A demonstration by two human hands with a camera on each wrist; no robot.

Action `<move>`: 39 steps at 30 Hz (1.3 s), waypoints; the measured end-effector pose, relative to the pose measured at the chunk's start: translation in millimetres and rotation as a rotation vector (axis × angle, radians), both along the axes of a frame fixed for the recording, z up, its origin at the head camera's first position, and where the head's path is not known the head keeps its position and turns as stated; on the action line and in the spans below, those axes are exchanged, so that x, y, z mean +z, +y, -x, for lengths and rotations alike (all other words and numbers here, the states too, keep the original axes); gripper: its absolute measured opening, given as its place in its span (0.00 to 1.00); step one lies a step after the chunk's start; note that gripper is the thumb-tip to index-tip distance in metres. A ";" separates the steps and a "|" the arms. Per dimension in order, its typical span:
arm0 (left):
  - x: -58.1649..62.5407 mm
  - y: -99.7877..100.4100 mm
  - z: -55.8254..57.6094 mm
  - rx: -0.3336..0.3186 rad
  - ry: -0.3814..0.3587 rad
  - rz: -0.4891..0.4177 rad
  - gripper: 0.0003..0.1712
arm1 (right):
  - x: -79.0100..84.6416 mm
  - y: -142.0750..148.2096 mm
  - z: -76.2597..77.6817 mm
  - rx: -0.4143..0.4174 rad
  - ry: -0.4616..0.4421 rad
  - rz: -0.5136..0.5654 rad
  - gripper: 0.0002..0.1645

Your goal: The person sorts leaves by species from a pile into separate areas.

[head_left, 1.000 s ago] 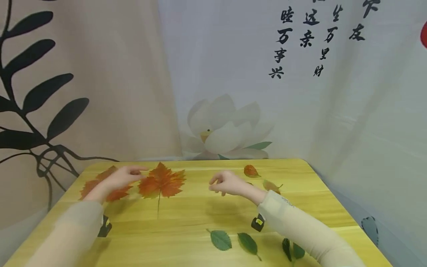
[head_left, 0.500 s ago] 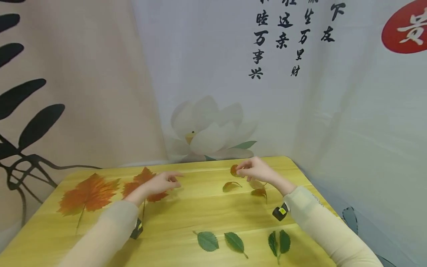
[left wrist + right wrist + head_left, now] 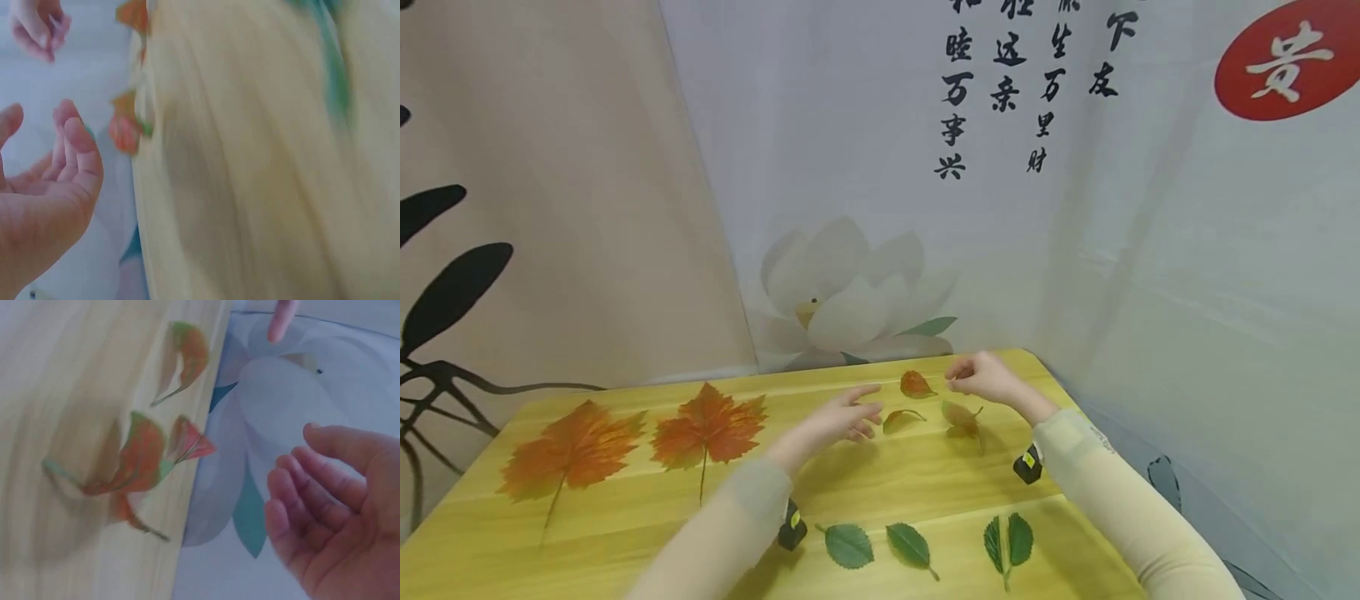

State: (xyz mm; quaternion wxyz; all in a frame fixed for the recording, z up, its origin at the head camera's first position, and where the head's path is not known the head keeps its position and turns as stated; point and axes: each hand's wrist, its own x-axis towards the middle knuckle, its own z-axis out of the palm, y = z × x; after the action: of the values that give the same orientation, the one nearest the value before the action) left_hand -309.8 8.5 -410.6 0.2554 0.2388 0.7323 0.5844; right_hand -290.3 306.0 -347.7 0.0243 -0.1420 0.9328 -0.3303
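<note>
My left hand (image 3: 838, 421) reaches over the table from the left, fingers stretched out and holding nothing. It is nearest a small curled orange-green leaf (image 3: 901, 421). In the left wrist view, my left palm (image 3: 50, 200) shows bare with bent fingertips. My right hand (image 3: 992, 379) hovers at the back right, fingers loosely curled. The right wrist view shows that right hand (image 3: 344, 512) empty, apart from the leaves. Just below it in the head view lie overlapping reddish-green leaves (image 3: 961, 417), and to its left a small red-orange leaf (image 3: 915, 384).
Two large orange maple leaves (image 3: 709, 423) lie at the left of the yellow wood-grain table (image 3: 625, 542). Along the front are single green leaves (image 3: 848, 546) and a green leaf pair (image 3: 1019, 539). A printed curtain (image 3: 850, 167) hangs right behind the table.
The view has turned to the right. My left hand has travelled from the maple leaves rightward to the small leaves. My right hand has shifted right and back, past the small autumn leaves.
</note>
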 end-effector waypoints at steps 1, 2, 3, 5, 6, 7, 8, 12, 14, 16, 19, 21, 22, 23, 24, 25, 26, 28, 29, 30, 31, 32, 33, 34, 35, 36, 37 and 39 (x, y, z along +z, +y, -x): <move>-0.5 7.1 -2.4 0.001 -0.029 -0.018 0.38 | -3.6 1.5 0.7 0.004 0.010 -0.017 0.11; -1.2 13.8 -4.3 0.004 -0.056 -0.037 0.39 | -6.8 2.5 1.3 0.009 0.020 -0.032 0.11; -2.3 19.8 -6.0 0.011 -0.077 -0.050 0.39 | -10.0 3.1 2.0 0.013 0.027 -0.042 0.11; -4.7 30.1 -8.4 0.035 -0.123 -0.072 0.40 | -15.2 3.0 2.8 0.014 0.030 -0.052 0.11; -6.4 34.5 -9.1 0.053 -0.151 -0.080 0.41 | -17.8 3.0 3.7 0.019 0.033 -0.051 0.11; -8.1 38.4 -9.9 0.069 -0.174 -0.087 0.41 | -20.2 2.9 4.8 0.020 0.028 -0.042 0.11; -9.8 42.0 -10.5 0.083 -0.196 -0.095 0.41 | -22.6 2.9 5.9 0.022 0.024 -0.032 0.11; -16.5 52.0 -13.1 0.119 -0.252 -0.115 0.41 | -31.5 2.9 10.7 0.012 0.021 -0.010 0.11; -18.9 55.8 -15.0 0.119 -0.269 -0.124 0.42 | -35.8 3.1 12.7 0.000 0.022 -0.018 0.10; -20.6 59.1 -17.2 0.123 -0.282 -0.132 0.44 | -40.9 3.7 15.3 0.002 0.027 -0.039 0.10; -22.7 62.8 -19.1 0.130 -0.301 -0.148 0.45 | -47.9 4.3 18.6 0.008 0.032 -0.090 0.10; -24.4 64.4 -19.3 0.141 -0.307 -0.158 0.45 | -51.7 4.4 20.1 0.004 0.014 -0.107 0.10; -25.5 65.0 -19.0 0.144 -0.305 -0.161 0.45 | -53.2 4.5 20.5 0.000 0.007 -0.117 0.11; -26.3 65.3 -18.6 0.147 -0.305 -0.166 0.44 | -54.0 4.5 20.5 -0.009 -0.004 -0.125 0.11; -27.1 65.3 -18.1 0.152 -0.300 -0.170 0.42 | -54.9 4.6 20.6 -0.018 -0.019 -0.128 0.11; -28.0 64.5 -17.5 0.157 -0.295 -0.173 0.40 | -56.0 4.3 20.9 -0.025 -0.029 -0.134 0.11; -29.1 63.7 -16.4 0.162 -0.288 -0.174 0.39 | -56.9 4.2 21.1 -0.030 -0.040 -0.138 0.11; -30.9 61.2 -14.2 0.175 -0.266 -0.167 0.36 | -58.7 4.5 21.5 -0.032 -0.046 -0.156 0.10; -31.5 59.9 -12.9 0.186 -0.252 -0.159 0.35 | -59.4 4.6 21.6 -0.038 -0.056 -0.158 0.09; -32.1 58.3 -11.6 0.195 -0.236 -0.149 0.34 | -60.2 5.0 21.9 -0.035 -0.060 -0.159 0.09; -32.7 57.0 -10.4 0.206 -0.221 -0.139 0.33 | -61.2 5.5 22.1 -0.034 -0.066 -0.155 0.09; -33.3 55.9 -8.8 0.217 -0.210 -0.130 0.33 | -61.7 5.7 22.3 -0.035 -0.072 -0.152 0.09; -33.6 54.4 -7.7 0.223 -0.192 -0.118 0.32 | -62.3 6.0 22.8 -0.036 -0.077 -0.150 0.09; -33.9 53.0 -6.6 0.231 -0.177 -0.110 0.32 | -63.1 6.3 23.4 -0.037 -0.081 -0.147 0.09; -33.8 52.4 -5.7 0.246 -0.166 -0.107 0.31 | -63.8 6.4 23.9 -0.039 -0.090 -0.136 0.09; -33.9 51.4 -4.8 0.257 -0.157 -0.105 0.30 | -64.5 6.5 24.4 -0.038 -0.096 -0.129 0.09; -34.4 51.0 -3.8 0.272 -0.153 -0.106 0.30 | -65.4 6.5 25.0 -0.041 -0.101 -0.121 0.09; -35.3 49.9 -2.4 0.301 -0.144 -0.107 0.29 | -67.4 6.9 25.9 -0.045 -0.109 -0.105 0.09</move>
State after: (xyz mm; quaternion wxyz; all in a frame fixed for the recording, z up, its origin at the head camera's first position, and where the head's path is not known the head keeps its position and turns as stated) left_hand -307.4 58.3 -445.9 0.2036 0.0973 0.7073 0.6699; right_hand -316.1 312.9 -415.1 0.0753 -0.1013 0.9490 -0.2888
